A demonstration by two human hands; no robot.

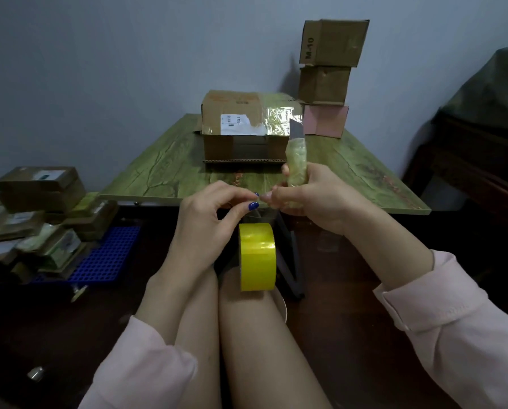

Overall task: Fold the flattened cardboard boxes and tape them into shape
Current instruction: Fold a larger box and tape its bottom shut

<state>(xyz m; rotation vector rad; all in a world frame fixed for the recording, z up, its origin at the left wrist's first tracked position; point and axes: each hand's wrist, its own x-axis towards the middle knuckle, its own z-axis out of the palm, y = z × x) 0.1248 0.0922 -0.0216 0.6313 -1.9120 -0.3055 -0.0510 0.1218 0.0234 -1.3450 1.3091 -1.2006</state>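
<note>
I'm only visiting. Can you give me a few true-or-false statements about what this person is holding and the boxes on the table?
The right hand holds a knife, blade pointing up. True.
The tape is red. False: it is yellow.
Three small boxes stand stacked on the table. True.
The lowest box in that stack is brown. False: it is the pink box.
The left hand lies flat on the table. False: it pinches the tape's end.

— How do the hands stand?
— Close together, forearms bare. The left hand point(214, 214) pinches the tape end point(264, 199) with thumb and forefinger. The right hand point(317, 199) has its fingers point(284, 172) curled round the cutter point(297, 160); its thumb nearly meets the left fingertips.
</note>
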